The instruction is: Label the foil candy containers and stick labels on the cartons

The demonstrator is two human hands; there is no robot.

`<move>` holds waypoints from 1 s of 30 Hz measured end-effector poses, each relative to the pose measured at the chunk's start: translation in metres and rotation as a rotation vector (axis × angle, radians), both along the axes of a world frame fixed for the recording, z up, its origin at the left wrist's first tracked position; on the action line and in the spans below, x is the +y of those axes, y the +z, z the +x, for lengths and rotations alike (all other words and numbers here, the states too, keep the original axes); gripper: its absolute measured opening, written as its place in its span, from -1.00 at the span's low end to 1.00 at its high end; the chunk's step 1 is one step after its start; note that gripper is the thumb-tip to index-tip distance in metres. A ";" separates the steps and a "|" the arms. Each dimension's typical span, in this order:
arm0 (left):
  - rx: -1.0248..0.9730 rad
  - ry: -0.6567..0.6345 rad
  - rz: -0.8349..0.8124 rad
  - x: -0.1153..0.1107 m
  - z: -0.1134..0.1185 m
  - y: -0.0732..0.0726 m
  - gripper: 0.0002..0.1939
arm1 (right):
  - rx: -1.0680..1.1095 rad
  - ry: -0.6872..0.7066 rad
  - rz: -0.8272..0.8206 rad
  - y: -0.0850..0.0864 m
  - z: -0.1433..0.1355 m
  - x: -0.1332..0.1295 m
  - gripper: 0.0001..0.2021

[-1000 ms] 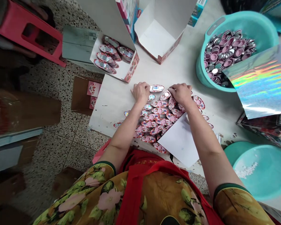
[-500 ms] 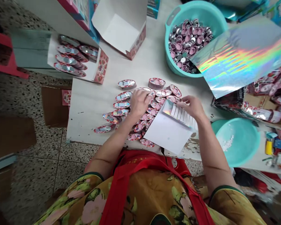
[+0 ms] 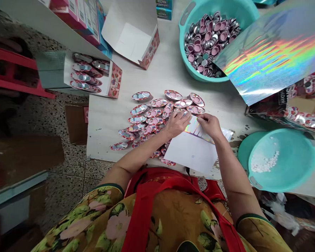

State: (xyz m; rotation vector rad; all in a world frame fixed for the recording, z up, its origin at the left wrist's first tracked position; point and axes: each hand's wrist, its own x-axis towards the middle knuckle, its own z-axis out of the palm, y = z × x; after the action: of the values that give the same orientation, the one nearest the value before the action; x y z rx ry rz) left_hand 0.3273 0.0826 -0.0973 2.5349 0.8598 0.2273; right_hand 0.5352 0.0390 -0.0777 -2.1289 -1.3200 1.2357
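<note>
My left hand [image 3: 177,124] is at the upper left corner of a shiny rainbow sticker sheet [image 3: 198,130] marked with strips, its fingers closed at the corner. At the sheet's top edge my right hand [image 3: 210,126] pinches with thumb and forefinger; any small piece between the tips is too small to make out. Beneath lies a plain white sheet [image 3: 191,151]. To the left and above stand many oval red-and-white printed pieces [image 3: 158,103] with pink round centres. Those farther left have silvery tops [image 3: 139,109].
A turquoise basin [image 3: 185,52] of pink-and-silver caps stands at the back, beside a large holographic sheet [image 3: 275,52]. Another turquoise basin [image 3: 301,161] with small white bits is at the right. Open printed boxes [image 3: 115,80] stand at the left; one holds several finished-looking ovals.
My left hand has moved right from the oval pieces to the sticker sheet. My right hand has shifted slightly lower along the sheet. The view has also shifted.
</note>
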 end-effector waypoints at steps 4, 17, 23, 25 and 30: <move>-0.130 -0.025 -0.056 -0.007 -0.020 0.006 -0.74 | -0.033 -0.012 -0.032 -0.003 0.001 0.004 -0.75; -0.732 0.802 -0.818 0.039 -0.040 0.044 -0.85 | 0.186 0.014 0.115 0.039 -0.047 0.042 -0.57; -0.555 0.950 -0.765 0.063 -0.042 0.017 -0.91 | 0.246 -0.012 -0.042 0.021 -0.062 0.077 -0.75; -0.422 0.985 -0.590 0.076 -0.040 0.008 -0.94 | 0.085 0.007 -0.038 0.017 -0.064 0.093 -0.80; -0.154 0.986 -0.266 0.104 -0.029 -0.009 -0.89 | -0.277 0.034 -0.081 0.005 -0.076 0.123 -0.86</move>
State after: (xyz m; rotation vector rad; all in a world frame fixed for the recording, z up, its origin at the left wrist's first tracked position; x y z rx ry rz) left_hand 0.2987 0.1864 -0.1059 1.6417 1.8566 0.5477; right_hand 0.4588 0.1621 -0.0723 -2.4135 -1.4432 1.0504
